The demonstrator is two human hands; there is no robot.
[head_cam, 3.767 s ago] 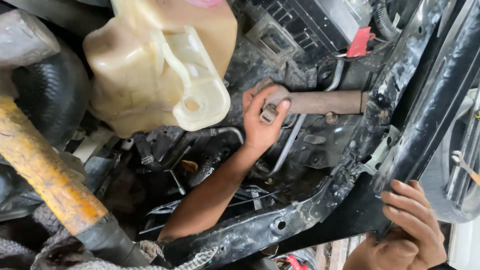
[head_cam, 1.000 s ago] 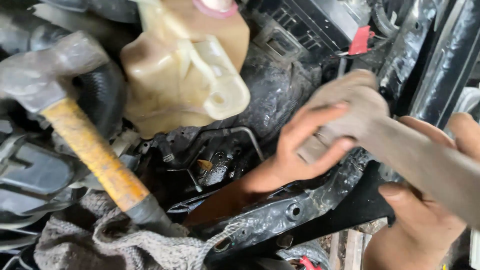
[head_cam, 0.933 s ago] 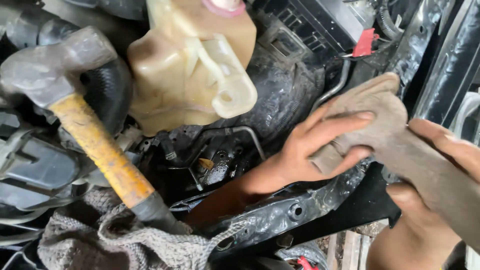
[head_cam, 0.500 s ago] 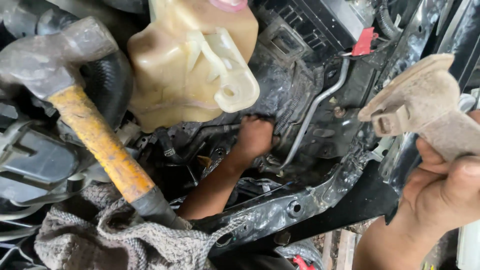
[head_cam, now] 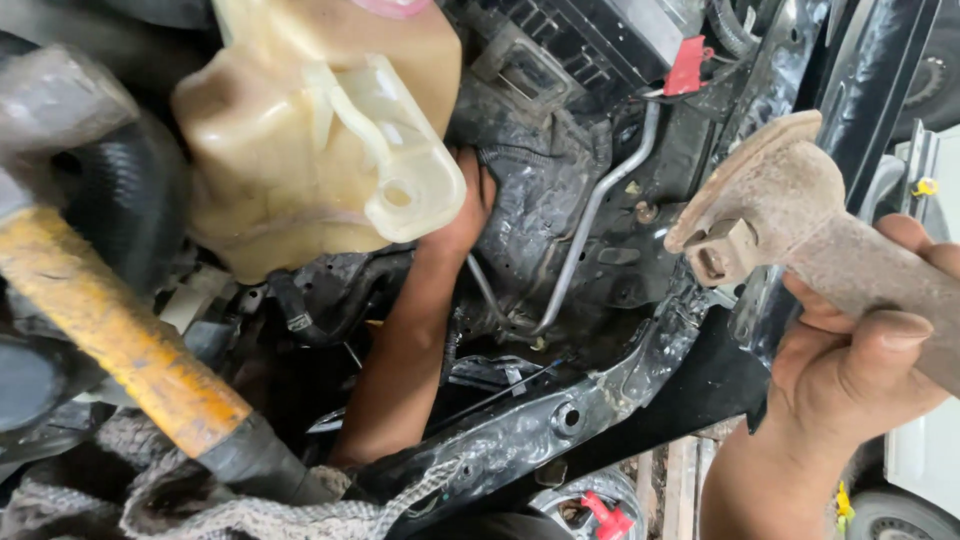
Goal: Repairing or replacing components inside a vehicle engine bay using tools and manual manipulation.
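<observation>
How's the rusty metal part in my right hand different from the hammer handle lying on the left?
The rusty metal part is brownish-grey bare metal, held aloft in the right hand; the hammer handle is yellow with a black grip and rests unheld on a grey rag. Both are long, worn and slanted.

Left hand (head_cam: 468, 205) half hidden behind coolant tank (head_cam: 310, 130); rusty part (head_cam: 800, 225) cut off at right edge

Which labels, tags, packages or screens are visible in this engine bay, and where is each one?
No packages or screens show.
Red tag: top centre-right, small flat red tab near the black ribbed housing.
Red clip: bottom edge, small red plastic piece.
Yellow tag: right edge, tiny yellow piece on a pale part.
</observation>
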